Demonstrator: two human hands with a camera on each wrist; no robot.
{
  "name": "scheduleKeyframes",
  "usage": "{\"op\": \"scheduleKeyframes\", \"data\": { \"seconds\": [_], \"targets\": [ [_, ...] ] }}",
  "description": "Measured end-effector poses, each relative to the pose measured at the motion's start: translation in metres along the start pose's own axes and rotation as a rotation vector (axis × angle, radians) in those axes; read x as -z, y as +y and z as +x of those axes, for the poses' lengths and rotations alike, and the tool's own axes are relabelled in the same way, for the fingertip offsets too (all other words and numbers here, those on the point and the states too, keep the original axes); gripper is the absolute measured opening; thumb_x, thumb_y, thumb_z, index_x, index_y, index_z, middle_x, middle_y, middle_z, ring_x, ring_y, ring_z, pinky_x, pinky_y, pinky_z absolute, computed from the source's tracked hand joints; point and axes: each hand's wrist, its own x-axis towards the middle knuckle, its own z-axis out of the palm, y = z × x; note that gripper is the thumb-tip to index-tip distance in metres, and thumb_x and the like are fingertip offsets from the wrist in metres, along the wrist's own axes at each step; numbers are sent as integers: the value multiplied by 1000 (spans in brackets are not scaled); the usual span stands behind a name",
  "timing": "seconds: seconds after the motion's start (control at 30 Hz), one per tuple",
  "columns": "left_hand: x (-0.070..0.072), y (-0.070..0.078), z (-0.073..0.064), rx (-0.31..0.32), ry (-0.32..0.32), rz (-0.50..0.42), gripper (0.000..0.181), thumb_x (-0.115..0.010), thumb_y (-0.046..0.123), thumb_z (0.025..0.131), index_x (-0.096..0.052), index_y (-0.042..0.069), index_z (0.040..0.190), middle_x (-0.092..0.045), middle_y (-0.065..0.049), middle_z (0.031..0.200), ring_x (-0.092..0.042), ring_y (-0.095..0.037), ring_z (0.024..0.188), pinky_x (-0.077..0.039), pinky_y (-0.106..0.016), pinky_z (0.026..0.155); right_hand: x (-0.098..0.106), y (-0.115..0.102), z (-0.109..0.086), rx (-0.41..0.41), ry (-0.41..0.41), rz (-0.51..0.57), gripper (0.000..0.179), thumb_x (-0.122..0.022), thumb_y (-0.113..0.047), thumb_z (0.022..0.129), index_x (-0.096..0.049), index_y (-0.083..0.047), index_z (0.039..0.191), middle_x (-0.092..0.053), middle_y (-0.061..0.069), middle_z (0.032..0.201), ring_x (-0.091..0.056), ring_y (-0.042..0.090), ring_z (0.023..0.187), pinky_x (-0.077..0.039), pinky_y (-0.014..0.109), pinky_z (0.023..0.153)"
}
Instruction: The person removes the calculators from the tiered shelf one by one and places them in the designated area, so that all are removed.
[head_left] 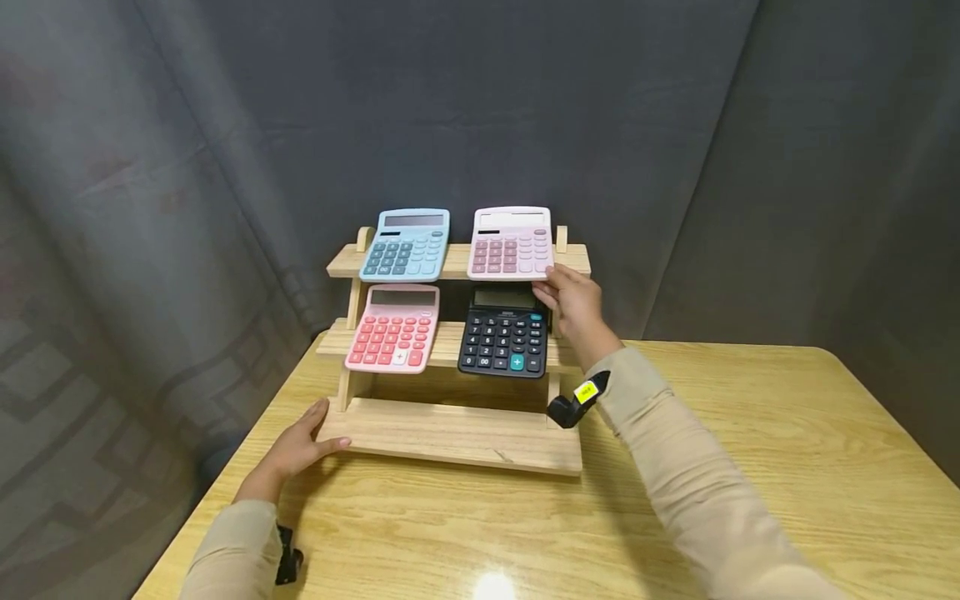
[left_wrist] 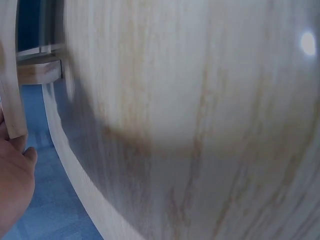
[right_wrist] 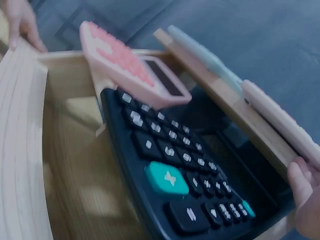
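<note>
A three-tier wooden stand (head_left: 450, 433) carries two calculators on its top shelf and two on the middle one. At its bottom left end, my left hand (head_left: 296, 447) grips the lowest board, thumb along the front edge. My right hand (head_left: 576, 302) pinches the lower right corner of the pale pink calculator (head_left: 511, 242), which leans on the top shelf. Left of that leans a light blue calculator (head_left: 406, 244). Below, a pink calculator (head_left: 394, 328) and a black calculator (head_left: 503, 331) lean on the middle shelf; the black one sits just under my right hand.
The stand is on a yellow wood-grain table (head_left: 750, 442), toward its back edge. A dark grey curtain (head_left: 600, 125) hangs behind it. Small pegs (head_left: 561, 239) rise at both ends of the top shelf. Black wrist cameras (head_left: 576, 403) are strapped at my sleeves.
</note>
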Motion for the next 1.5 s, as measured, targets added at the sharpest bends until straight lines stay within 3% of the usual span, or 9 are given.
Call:
{"op": "scheduleKeyframes", "data": {
  "seconds": [0.2,0.37,0.6,0.87,1.23,1.5],
  "targets": [
    [1,0,0,7,13,-22,92,-64,41,74,-15,-10,133,-13,-28,136,-11,-43,123,-14,-52,97,-19,-33,-45,-119,70,90,33,-53,0,84,-52,2,116,-58,16,106,-60,20,84,-49,28,70],
    [-1,-3,1,6,28,-24,92,-64,42,74,-16,-10,133,-15,-28,136,-13,-43,123,-15,-53,97,-26,-45,-64,-162,90,194,33,-51,4,84,-51,5,116,-58,17,100,-59,21,82,-48,30,73],
    [-4,-5,2,15,37,-32,93,-64,43,73,-17,-9,133,-17,-27,136,-13,-42,123,-15,-52,97,-23,-48,-65,-160,75,286,35,-48,7,83,-48,8,118,-58,12,77,-59,19,69,-48,30,71],
    [-4,-3,3,20,35,-31,93,-64,43,73,-16,-9,133,-17,-27,136,-13,-42,123,-16,-52,97,-18,-59,-71,-137,45,324,38,-47,9,83,-45,8,121,-56,14,81,-59,19,69,-48,28,69],
    [-6,-5,1,28,35,-27,94,-64,45,72,-17,-9,134,-16,-28,136,-14,-44,122,-16,-54,96,-5,-71,-80,-115,19,355,39,-46,9,83,-43,8,122,-55,16,89,-57,22,84,-46,30,75],
    [-5,-4,1,37,29,-33,94,-64,45,72,-16,-8,134,-15,-27,137,-13,-43,123,-16,-54,96,8,-76,-85,-89,11,363,40,-48,10,82,-43,9,122,-57,16,87,-59,23,82,-46,30,75]
  ]
}}
